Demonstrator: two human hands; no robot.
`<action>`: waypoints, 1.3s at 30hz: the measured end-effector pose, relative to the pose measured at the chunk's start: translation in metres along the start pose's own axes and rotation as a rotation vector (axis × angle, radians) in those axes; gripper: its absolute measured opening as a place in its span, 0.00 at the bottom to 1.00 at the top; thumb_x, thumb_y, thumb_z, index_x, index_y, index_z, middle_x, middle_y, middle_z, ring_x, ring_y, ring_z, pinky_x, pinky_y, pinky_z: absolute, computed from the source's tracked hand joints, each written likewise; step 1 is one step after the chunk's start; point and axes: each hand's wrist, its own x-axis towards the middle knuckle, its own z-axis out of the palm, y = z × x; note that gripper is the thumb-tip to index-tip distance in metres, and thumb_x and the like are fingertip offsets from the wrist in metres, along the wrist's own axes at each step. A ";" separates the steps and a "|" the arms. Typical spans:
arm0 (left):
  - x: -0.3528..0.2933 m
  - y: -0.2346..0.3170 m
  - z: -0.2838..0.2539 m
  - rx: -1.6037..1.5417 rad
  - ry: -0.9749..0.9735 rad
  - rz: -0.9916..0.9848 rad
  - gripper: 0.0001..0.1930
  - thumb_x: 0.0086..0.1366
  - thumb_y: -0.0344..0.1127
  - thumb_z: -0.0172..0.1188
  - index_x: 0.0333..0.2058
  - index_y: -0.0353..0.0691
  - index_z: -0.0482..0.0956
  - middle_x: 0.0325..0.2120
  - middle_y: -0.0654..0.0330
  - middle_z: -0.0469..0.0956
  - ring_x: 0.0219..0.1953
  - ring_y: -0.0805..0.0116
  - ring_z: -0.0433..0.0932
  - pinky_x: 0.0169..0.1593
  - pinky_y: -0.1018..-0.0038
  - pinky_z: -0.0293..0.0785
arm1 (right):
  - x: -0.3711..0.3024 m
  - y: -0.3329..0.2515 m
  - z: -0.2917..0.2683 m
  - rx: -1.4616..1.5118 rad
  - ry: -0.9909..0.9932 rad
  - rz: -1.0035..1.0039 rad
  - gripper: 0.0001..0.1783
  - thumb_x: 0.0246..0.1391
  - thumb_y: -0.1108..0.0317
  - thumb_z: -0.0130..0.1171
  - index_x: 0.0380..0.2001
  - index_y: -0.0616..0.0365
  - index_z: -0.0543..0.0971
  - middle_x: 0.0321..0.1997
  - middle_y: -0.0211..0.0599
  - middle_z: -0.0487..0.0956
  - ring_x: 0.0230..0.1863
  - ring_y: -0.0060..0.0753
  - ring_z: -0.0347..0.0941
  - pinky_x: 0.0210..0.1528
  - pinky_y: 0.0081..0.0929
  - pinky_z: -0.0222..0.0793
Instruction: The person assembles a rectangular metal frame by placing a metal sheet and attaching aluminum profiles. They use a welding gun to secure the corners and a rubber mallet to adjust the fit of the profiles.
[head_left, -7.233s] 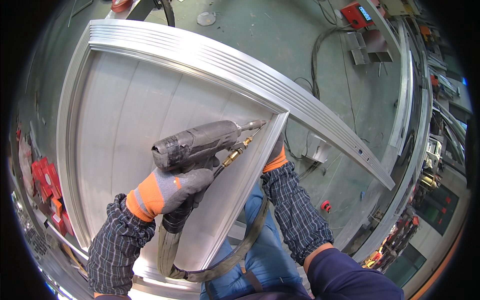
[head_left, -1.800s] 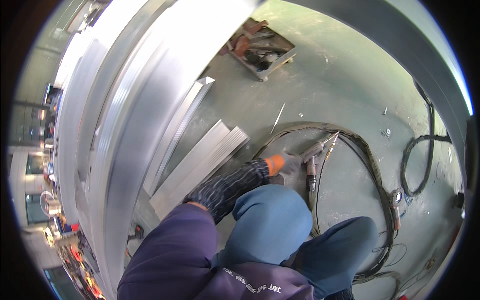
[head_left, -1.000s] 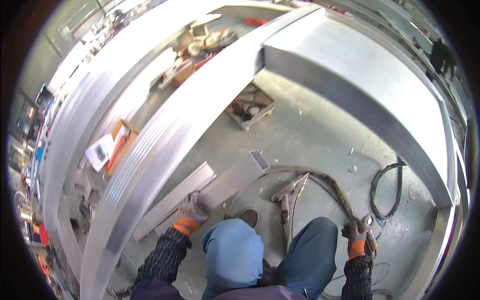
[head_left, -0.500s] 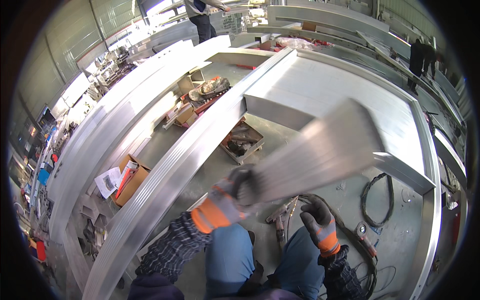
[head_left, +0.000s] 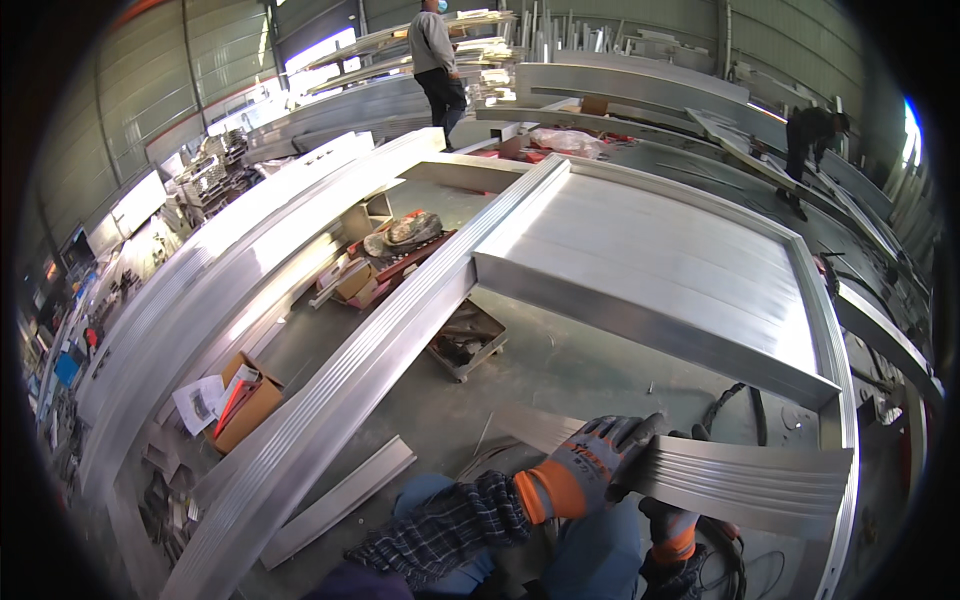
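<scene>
A ribbed aluminium plank (head_left: 745,480) lies crosswise low above my knees. My left hand (head_left: 590,462), in a grey, black and orange glove, grips it from above near its middle. From below, my right hand (head_left: 668,525) holds the same plank; the metal hides most of its palm, and dark fingertips show at the far edge. The plank's right end reaches the right rail (head_left: 848,430) of a large aluminium frame; whether they touch I cannot tell. Flat panelling (head_left: 660,260) fills the frame's far part, ending at a crossbar (head_left: 640,325).
A long grooved rail (head_left: 350,350) runs along my left. Beyond it stand a cardboard box (head_left: 250,410) with papers and a tray of parts (head_left: 465,345). A loose metal strip (head_left: 345,500) lies on the floor. Two people (head_left: 435,60) (head_left: 808,145) are farther off.
The plank has swung down from a raised, slanting position to lie crosswise. My left hand moved right with it, and my right hand, empty before, now grips it from below.
</scene>
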 end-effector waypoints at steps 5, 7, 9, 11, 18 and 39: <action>0.001 -0.026 0.038 0.092 0.481 0.371 0.43 0.57 0.50 0.69 0.69 0.38 0.67 0.65 0.38 0.66 0.62 0.34 0.69 0.66 0.47 0.68 | -0.013 0.044 -0.021 0.195 -0.062 0.039 0.44 0.64 0.60 0.68 0.76 0.56 0.57 0.74 0.44 0.68 0.74 0.44 0.64 0.74 0.41 0.64; 0.007 -0.007 0.004 -0.059 0.443 0.247 0.39 0.55 0.45 0.74 0.63 0.35 0.73 0.61 0.44 0.72 0.59 0.40 0.73 0.59 0.51 0.75 | -0.009 0.012 -0.023 -0.207 -0.026 -0.047 0.33 0.62 0.60 0.69 0.66 0.56 0.70 0.60 0.40 0.77 0.61 0.39 0.73 0.62 0.39 0.71; 0.002 -0.009 0.000 -0.032 0.504 0.266 0.35 0.58 0.43 0.74 0.62 0.34 0.74 0.58 0.46 0.75 0.55 0.44 0.78 0.53 0.55 0.79 | -0.002 -0.024 -0.031 -0.605 0.038 -0.133 0.22 0.60 0.61 0.71 0.55 0.55 0.82 0.46 0.36 0.86 0.47 0.34 0.82 0.49 0.37 0.78; 0.000 -0.016 0.008 -0.290 0.346 0.083 0.30 0.63 0.42 0.71 0.60 0.33 0.74 0.54 0.48 0.78 0.50 0.48 0.82 0.47 0.59 0.83 | -0.008 -0.027 -0.050 -0.482 0.213 -0.063 0.18 0.55 0.63 0.73 0.48 0.54 0.84 0.41 0.34 0.85 0.41 0.36 0.82 0.43 0.37 0.78; 0.001 -0.058 0.049 -1.519 -0.344 -0.592 0.31 0.77 0.56 0.54 0.65 0.36 0.70 0.53 0.49 0.79 0.50 0.50 0.84 0.49 0.54 0.85 | -0.022 -0.031 -0.086 -0.605 0.700 -0.141 0.09 0.60 0.70 0.64 0.43 0.56 0.84 0.41 0.37 0.84 0.40 0.40 0.81 0.44 0.34 0.78; 0.002 -0.037 0.032 -2.186 0.236 -0.265 0.36 0.74 0.63 0.54 0.66 0.39 0.70 0.57 0.51 0.80 0.61 0.51 0.78 0.66 0.46 0.74 | -0.058 -0.003 -0.099 -0.835 0.588 -0.055 0.40 0.68 0.59 0.61 0.74 0.60 0.54 0.67 0.56 0.68 0.64 0.55 0.71 0.73 0.53 0.60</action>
